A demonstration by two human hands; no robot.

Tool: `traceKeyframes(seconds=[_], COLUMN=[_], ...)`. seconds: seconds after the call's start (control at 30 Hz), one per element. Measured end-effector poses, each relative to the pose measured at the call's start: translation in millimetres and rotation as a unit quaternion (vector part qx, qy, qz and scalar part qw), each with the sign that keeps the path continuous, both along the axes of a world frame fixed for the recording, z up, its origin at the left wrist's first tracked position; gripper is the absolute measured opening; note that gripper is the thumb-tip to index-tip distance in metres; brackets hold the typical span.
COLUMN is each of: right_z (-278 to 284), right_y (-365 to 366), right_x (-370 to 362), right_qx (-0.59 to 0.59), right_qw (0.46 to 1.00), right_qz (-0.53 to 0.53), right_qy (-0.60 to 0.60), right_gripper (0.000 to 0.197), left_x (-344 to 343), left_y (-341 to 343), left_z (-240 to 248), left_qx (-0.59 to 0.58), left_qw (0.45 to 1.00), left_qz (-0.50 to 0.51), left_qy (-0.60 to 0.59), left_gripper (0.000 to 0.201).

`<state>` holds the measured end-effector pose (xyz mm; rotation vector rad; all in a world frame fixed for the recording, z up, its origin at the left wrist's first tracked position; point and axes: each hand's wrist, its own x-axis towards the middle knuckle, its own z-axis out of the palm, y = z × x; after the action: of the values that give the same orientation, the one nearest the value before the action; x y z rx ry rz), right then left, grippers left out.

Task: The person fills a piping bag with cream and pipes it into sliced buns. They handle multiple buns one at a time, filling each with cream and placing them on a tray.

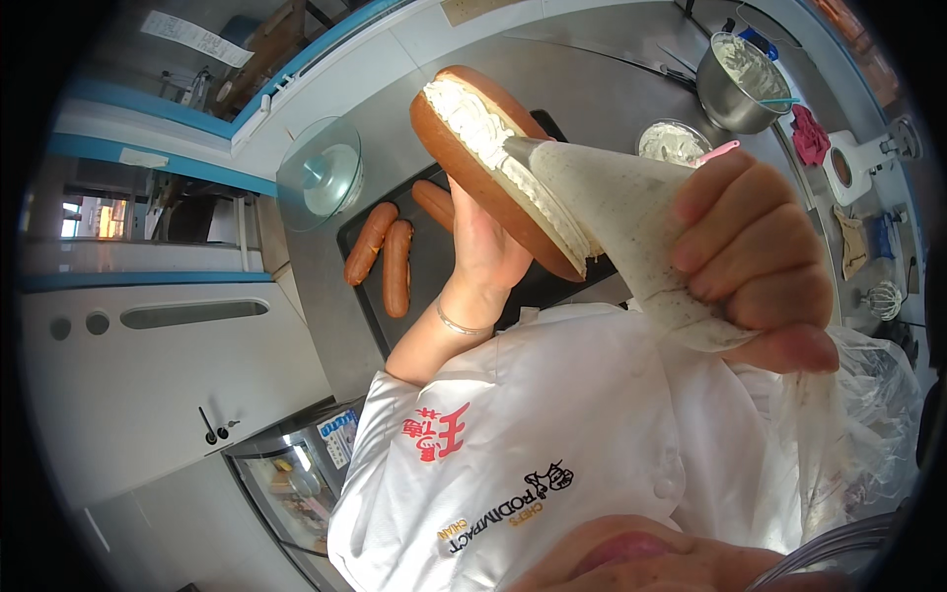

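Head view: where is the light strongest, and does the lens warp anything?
In the head view, the cream looks nearly white in bright light; there too, clear plastic catches glare; the fisheye view has black corners, with edges bending toward its rim.

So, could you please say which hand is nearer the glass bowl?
Left: the left hand, holding the cream-filled bun, is right of the glass bowl; the right hand grips the piping bag farther right.

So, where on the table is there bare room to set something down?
Bare table shows between the held bun and the steel bowl, and between that bun and the glass bowl. Around the steel bowl and cloth it is crowded.
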<state>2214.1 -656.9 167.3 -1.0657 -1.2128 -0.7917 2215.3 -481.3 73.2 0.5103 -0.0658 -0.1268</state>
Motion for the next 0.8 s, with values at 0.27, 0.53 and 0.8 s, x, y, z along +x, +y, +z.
traceKeyframes(seconds=[0.27,0.53,0.8], right_z=[-0.9,-2.9,-7.9], right_y=[3.3,-2.7,4.1], right_x=[-10.9,-9.2,-15.6], right_qx=[-0.014,-0.021,-0.005], right_qw=[1.000,0.999,1.000], right_qz=[-0.003,-0.022,0.000], right_qy=[0.024,0.026,0.018], right_gripper=[0.054,0.054,0.054], left_x=[1.5,1.7,2.6], left_y=[2.2,3.1,7.5], left_z=[-0.5,0.7,-2.5], left_qx=[-0.006,-0.022,-0.002], left_qw=[1.000,1.000,0.998], left_qz=[0.004,0.021,0.056], left_qy=[-0.016,0.002,0.001], left_gripper=[0.057,0.058,0.060])
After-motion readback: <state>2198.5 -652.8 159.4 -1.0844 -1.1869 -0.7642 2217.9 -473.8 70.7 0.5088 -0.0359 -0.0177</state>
